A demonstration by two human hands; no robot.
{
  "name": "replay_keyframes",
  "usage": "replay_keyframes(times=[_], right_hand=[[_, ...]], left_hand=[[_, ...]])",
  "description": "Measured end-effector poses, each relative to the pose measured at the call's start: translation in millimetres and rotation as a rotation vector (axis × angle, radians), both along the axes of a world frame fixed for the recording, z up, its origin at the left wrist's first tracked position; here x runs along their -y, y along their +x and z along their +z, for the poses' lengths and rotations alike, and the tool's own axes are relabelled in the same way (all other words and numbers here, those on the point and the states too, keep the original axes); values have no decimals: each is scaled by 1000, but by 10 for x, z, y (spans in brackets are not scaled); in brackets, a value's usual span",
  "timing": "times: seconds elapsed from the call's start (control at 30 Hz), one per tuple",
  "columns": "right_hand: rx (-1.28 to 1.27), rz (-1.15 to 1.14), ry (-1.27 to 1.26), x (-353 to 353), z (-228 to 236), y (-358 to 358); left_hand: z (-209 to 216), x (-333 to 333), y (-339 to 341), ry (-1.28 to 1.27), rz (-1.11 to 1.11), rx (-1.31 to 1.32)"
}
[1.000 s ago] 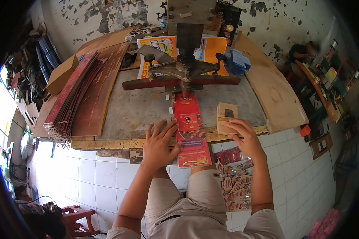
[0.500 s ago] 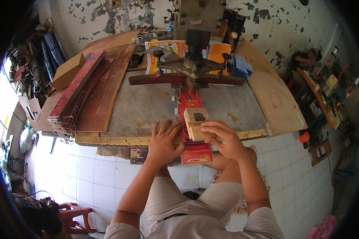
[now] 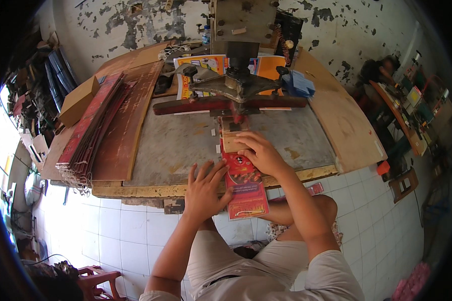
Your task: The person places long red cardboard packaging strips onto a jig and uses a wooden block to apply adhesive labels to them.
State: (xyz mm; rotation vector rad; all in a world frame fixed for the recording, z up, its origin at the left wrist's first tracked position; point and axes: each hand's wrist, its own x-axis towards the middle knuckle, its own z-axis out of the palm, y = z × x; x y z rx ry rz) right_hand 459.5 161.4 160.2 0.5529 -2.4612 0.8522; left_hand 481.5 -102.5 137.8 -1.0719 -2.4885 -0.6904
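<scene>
A red printed strip (image 3: 246, 188) lies lengthwise on the metal bed of a press, its near end sticking out past the front edge. My left hand (image 3: 205, 193) rests along the strip's left side, open, fingers spread and thumb on its edge. On the strip's far part sits a wooden block (image 3: 233, 145) with a dark piece on top. My right hand (image 3: 261, 156) grips this block from the right and near side. The block's far end is at the press head (image 3: 238, 85), which hangs over it with a red-edged crossbar.
Long red printed strips with strings (image 3: 88, 130) are piled on a brown board at left, beside a cardboard box (image 3: 79, 102). Blue cards (image 3: 301, 84) lie at back right. A pale board (image 3: 346, 115) flanks the bed. Another person (image 3: 381, 70) sits at far right.
My right hand has pushed the wooden block away from me along the strip, up to the press head. More of the strip's near part now shows. My left hand stays nearly in place.
</scene>
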Motion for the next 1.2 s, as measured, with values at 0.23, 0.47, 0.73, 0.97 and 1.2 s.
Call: replay_keyframes(times=[0.23,0.47,0.73,0.97,1.2], right_hand=[[15,-5,-17,-15,-24,35],[8,-5,-42,6,4,40],[-10,-41,-60,19,-2,1],[-52,-85,-42,21,9,16],[-82,-139,-1,39,-7,27]], left_hand=[[25,-23,-12,-4,-4,15],[56,-21,-14,4,-4,28],[64,-5,-15,-1,-4,49],[70,-20,-10,-4,-7,42],[53,-9,-8,-8,-6,50]])
